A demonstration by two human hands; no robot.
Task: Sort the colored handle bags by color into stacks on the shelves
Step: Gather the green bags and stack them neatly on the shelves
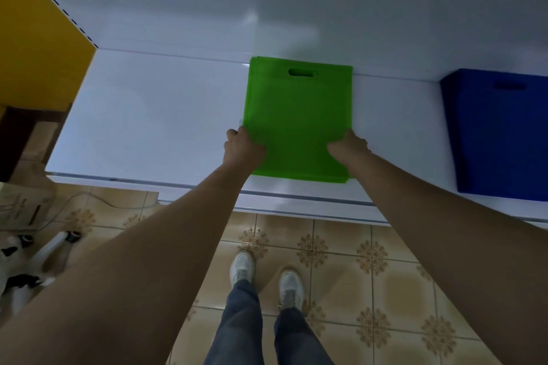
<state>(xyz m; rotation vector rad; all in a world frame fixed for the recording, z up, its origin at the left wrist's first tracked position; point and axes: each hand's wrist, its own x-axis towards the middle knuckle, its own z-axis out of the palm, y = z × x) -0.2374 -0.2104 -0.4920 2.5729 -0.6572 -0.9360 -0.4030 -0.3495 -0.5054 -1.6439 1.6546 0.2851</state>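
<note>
Head view, looking down over both outstretched arms.

Shelf (148, 115): white, flat, glossy surface with a metal front rail; a white back panel rises behind it.

Green handle bags (296, 115): a flat stack lying on the shelf near its middle, die-cut handle slot at the far end, far edge touching or just short of the back panel, near edge close to the front rail. Several layered edges show along the right and near sides.

Left hand (243, 148): grips the stack's near-left corner. The thumb side lies on top of the green fabric, the fingers are curled at the stack's left edge; whether they reach under it cannot be told.

Right hand (348, 147): grips the stack's near-right corner, thumb lying on the top surface, fingers curled down at the right edge; the fingertips are hidden.

Blue handle bags (498, 133): a flat stack on the same shelf, well apart to the right of the green one, partly cut off by the frame edge, dark handle slot at the far end.

Yellow panel (38, 38): at the shelf's left end, with a dashed dark edge.

Floor (341, 261): tan patterned tiles. The person's white shoes (241, 267) and blue jeans stand below the shelf. Cardboard box (20, 204) and assorted clutter lie at the lower left.
</note>
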